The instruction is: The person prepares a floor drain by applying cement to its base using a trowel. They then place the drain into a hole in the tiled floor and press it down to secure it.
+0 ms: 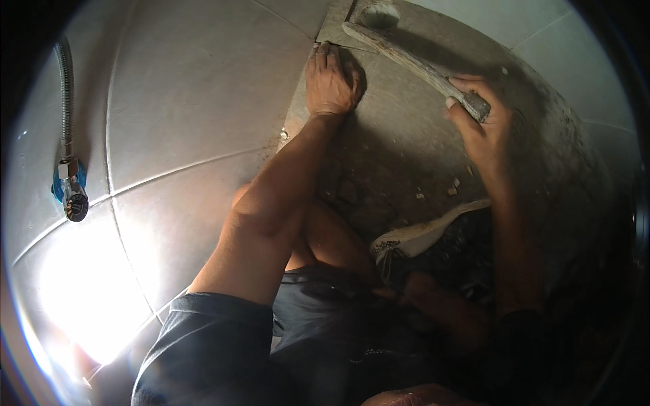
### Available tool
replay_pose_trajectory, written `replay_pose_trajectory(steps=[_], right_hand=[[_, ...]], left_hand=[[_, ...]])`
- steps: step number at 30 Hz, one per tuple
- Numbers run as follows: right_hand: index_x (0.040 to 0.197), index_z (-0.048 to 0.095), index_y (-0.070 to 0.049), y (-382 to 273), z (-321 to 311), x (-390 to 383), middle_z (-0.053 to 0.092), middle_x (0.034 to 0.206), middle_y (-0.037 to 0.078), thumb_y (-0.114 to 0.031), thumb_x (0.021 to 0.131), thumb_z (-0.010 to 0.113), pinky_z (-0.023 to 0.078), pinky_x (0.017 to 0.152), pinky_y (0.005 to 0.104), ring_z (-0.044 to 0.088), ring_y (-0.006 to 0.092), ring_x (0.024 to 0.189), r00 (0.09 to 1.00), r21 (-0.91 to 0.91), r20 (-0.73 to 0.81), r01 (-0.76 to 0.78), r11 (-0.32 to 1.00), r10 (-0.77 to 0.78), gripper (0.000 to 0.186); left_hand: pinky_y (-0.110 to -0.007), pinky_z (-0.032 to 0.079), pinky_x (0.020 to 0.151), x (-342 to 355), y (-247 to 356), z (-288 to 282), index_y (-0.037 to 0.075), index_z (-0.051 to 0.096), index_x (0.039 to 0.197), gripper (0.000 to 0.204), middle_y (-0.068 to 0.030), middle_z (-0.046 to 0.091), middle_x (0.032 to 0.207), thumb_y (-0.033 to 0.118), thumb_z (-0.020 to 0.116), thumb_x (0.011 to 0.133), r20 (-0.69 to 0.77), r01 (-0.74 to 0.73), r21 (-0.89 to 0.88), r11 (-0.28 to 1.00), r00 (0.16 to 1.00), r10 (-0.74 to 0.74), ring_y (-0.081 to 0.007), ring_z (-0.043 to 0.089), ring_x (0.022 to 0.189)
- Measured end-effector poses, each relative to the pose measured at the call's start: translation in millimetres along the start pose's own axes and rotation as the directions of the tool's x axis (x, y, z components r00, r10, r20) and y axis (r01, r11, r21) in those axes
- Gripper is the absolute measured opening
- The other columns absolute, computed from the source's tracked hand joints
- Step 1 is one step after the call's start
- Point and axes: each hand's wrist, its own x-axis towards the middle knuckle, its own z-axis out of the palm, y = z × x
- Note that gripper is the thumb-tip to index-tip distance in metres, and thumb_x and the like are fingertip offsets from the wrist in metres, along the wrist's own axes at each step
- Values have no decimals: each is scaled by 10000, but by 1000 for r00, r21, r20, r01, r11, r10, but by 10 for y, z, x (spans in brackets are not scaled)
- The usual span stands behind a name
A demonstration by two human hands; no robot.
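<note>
My left hand (332,84) lies palm down, fingers slightly bent, on a grey-beige tile (365,74) along the edge where the grey wall tiles (196,88) meet the dusty floor. My right hand (484,125) grips the dark, thick end of a long, pale, worn wooden stick or tool handle (406,54). The stick slants up to the left, its far end near a round hole (379,17) in the tile at the top.
A braided metal hose and valve (74,203) hang on the left wall, above bright glare. Small chips (452,191) and a curved pale object, possibly a sandal (413,237), lie near my bent legs. A pale tiled surface (555,47) runs along the upper right.
</note>
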Motion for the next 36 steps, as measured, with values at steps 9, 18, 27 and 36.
replay_pose_trajectory(steps=[9,18,27,36], right_hand=[[1119,694,25,-24,-6,0,716,1132,126,-5,871,710,554,767,277,694,136,903,999,-29,13,38,999,-38,250],[1110,684,48,12,42,-10,714,1126,135,5,864,710,549,745,272,696,140,851,1000,26,18,15,1000,-15,252],[1123,684,51,-6,57,-97,709,1138,139,8,877,707,547,770,269,693,140,868,998,98,-42,-40,994,44,251],[1102,687,40,35,32,-116,717,1134,157,-4,860,710,553,839,307,703,193,951,999,-1,-28,39,999,-39,247]], left_hand=[[-449,138,1292,41,-57,99,-51,305,1576,743,-229,223,1681,350,428,963,-39,-26,64,998,999,28,-350,191,1572],[-465,167,1285,57,-43,91,-34,371,1545,692,-234,294,1651,337,433,964,-61,-65,92,994,996,71,-371,238,1554],[-483,230,1267,33,-65,114,-10,507,1465,609,-218,429,1584,374,444,998,-112,-227,-36,973,969,222,-391,354,1501],[-477,118,1296,69,14,84,-25,351,1559,701,-230,267,1667,367,402,980,-48,-53,-4,999,997,53,-369,189,1573]])
